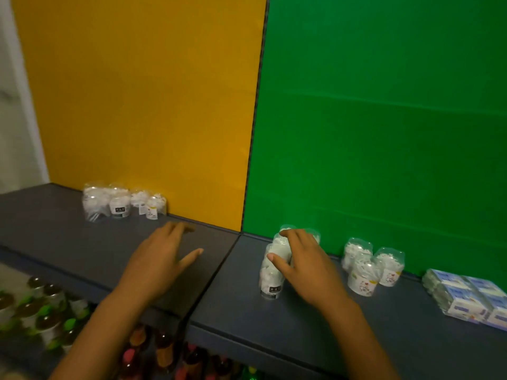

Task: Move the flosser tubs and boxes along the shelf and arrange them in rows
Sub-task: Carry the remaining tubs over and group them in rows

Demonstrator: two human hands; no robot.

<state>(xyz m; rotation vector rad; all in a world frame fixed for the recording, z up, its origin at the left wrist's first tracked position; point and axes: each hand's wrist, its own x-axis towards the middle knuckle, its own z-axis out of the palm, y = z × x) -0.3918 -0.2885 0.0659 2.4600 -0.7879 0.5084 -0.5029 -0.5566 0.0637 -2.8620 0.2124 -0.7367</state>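
Observation:
My right hand rests over a short row of clear flosser tubs on the dark shelf, thumb on the near tub and fingers curled around the ones behind. My left hand hovers open above the bare shelf left of the seam, holding nothing. Several more tubs stand grouped at the back left against the yellow panel. Three tubs stand to the right of my right hand. Blue and white flosser boxes are stacked at the far right.
A yellow panel and a green panel form the shelf's back wall. Below the shelf edge stand bottles with brown and green caps and red-capped bottles.

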